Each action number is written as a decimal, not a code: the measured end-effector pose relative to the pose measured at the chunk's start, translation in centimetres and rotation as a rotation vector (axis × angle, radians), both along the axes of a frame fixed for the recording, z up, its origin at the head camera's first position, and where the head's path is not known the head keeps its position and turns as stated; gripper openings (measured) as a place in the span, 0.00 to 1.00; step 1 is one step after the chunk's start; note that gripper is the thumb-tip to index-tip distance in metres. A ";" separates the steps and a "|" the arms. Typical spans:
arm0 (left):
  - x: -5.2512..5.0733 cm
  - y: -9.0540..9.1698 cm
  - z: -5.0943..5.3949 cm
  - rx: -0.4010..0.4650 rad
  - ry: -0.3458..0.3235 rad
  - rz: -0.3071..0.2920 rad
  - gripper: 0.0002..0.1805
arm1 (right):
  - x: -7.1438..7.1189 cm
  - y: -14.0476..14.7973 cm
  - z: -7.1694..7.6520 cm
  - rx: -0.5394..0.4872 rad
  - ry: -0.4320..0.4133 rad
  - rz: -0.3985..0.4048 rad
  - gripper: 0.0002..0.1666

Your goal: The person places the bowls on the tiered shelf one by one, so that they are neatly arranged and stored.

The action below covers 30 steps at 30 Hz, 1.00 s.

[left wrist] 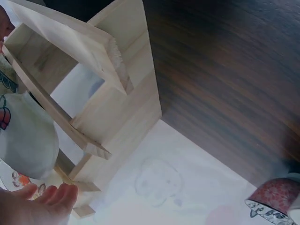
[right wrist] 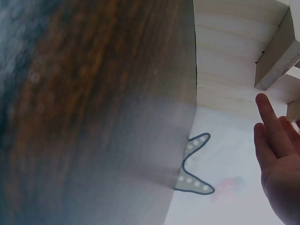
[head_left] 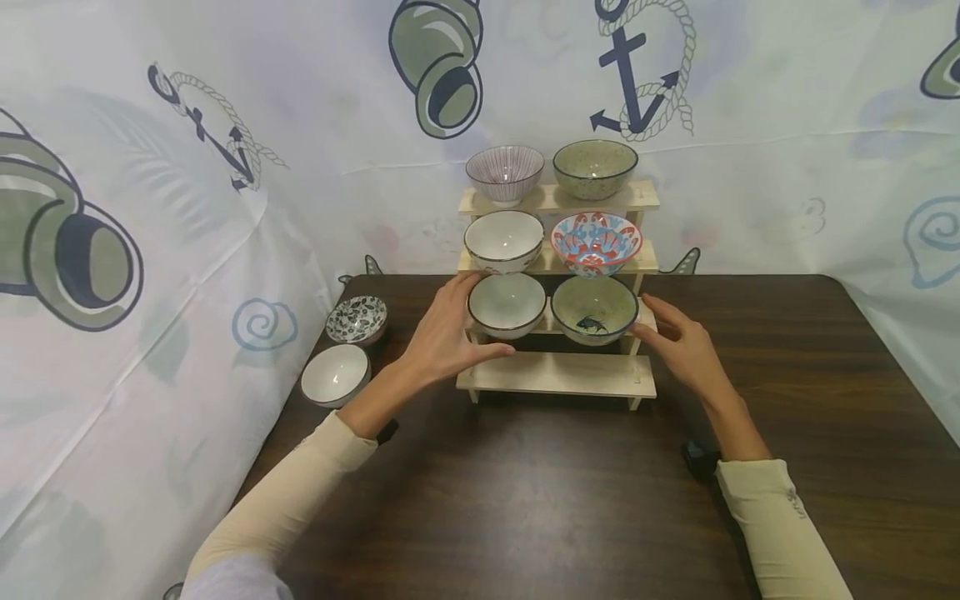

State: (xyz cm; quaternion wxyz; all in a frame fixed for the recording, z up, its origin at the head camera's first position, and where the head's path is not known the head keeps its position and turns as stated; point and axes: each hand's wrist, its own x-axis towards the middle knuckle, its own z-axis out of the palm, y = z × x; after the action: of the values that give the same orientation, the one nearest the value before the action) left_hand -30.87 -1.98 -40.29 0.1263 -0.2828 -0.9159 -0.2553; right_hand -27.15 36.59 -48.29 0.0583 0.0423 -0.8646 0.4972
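A wooden stepped rack (head_left: 555, 372) stands on the table with bowls in pairs on its upper steps. My left hand (head_left: 450, 329) is spread beside a pale bowl with a dark rim (head_left: 507, 302), thumb below and fingers by its left side. In the left wrist view the fingertips (left wrist: 65, 194) lie close to a white bowl (left wrist: 30, 136); contact is unclear. My right hand (head_left: 686, 346) is at the right side of a green bowl with a dark animal drawing (head_left: 595, 308), thumb near its rim. The right wrist view shows straight fingers (right wrist: 272, 126) by the rack's end.
Behind are a white bowl (head_left: 504, 237), a red-and-blue patterned bowl (head_left: 596, 242), a striped bowl (head_left: 505, 171) and an olive bowl (head_left: 596, 167). A black-and-white patterned bowl (head_left: 356, 320) and a plain white bowl (head_left: 335, 375) stand at the table's left edge. Printed fabric hangs behind.
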 end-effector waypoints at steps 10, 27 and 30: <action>0.7 -2.3 0.0 -0.050 -0.041 0.051 0.70 | 0.1 0.0 0.0 -0.011 0.005 0.011 0.42; 1.6 -5.5 -1.1 -0.023 -0.071 0.142 0.68 | 0.0 0.0 0.0 -0.018 0.011 0.008 0.42; 1.8 -6.1 -1.3 -0.023 -0.072 0.163 0.68 | 0.1 0.0 0.1 -0.018 0.009 0.009 0.42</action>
State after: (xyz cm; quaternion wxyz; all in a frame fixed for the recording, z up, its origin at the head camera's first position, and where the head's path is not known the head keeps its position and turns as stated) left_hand -29.09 -8.10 -41.57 0.1103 -0.1994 -0.9427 -0.2436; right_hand -27.09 36.58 -48.21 0.0603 0.0478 -0.8595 0.5052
